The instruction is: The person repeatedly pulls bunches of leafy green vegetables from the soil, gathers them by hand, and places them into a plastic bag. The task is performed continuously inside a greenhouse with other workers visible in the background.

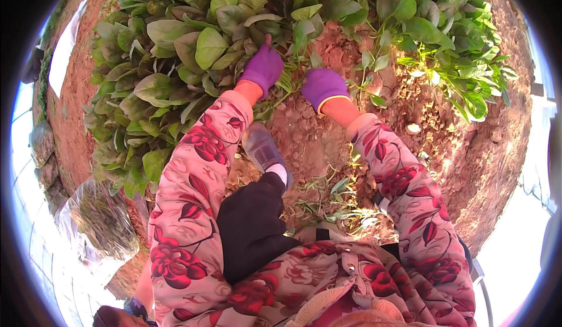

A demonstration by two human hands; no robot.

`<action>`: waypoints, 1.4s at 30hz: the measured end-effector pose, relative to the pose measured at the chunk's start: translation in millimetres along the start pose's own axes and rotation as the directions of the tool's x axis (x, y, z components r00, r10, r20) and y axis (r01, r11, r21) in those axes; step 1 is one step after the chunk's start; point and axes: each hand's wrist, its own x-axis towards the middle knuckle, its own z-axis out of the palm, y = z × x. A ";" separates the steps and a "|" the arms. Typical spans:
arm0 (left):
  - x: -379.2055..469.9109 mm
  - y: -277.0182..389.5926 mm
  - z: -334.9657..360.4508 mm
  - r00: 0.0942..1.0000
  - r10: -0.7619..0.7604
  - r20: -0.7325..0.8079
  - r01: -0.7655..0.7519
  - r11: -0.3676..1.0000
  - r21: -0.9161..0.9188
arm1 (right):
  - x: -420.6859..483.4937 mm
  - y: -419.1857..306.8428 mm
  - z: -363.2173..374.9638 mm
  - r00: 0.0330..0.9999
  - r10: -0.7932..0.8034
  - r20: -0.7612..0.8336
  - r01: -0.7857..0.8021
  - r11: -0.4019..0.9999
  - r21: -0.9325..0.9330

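Note:
My left hand, in a purple glove, reaches into a dense bed of broad-leaved greens. One fingertip shows bare above the glove. Leaves hide the rest of its fingers, so its hold cannot be made out. Pale green stems lie between my two hands. My right hand, in a purple glove with a yellow cuff, is curled low over the soil beside those stems. Its fingers face away from the camera, and whatever they hold is hidden. A few thin sprigs stand just right of it.
My shoe rests on reddish soil beneath my arms. Cut leaves litter the ground. More greens lean at the right. A clear plastic bag of greens sits at the left. Another person's head shows at lower left.

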 end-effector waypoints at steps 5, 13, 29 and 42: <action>1.2 -1.2 -8.6 0.998 0.028 0.064 -0.025 0.999 -0.044 | -13.5 22.7 12.2 0.999 0.037 -0.034 -0.031 0.986 0.163; -2.0 14.7 -8.1 0.997 -0.074 -0.023 0.075 0.996 0.051 | -23.6 -8.4 43.1 0.991 0.075 -0.109 -0.057 0.984 0.166; -43.1 -7.0 -45.2 0.982 0.004 0.188 0.020 0.992 -0.125 | -25.7 63.3 28.2 0.941 -0.183 -0.284 0.264 0.923 0.279; -48.8 0.9 -1.1 0.990 0.010 0.142 -0.004 0.999 -0.046 | -72.6 7.8 23.5 0.964 -0.220 0.147 0.168 0.938 0.302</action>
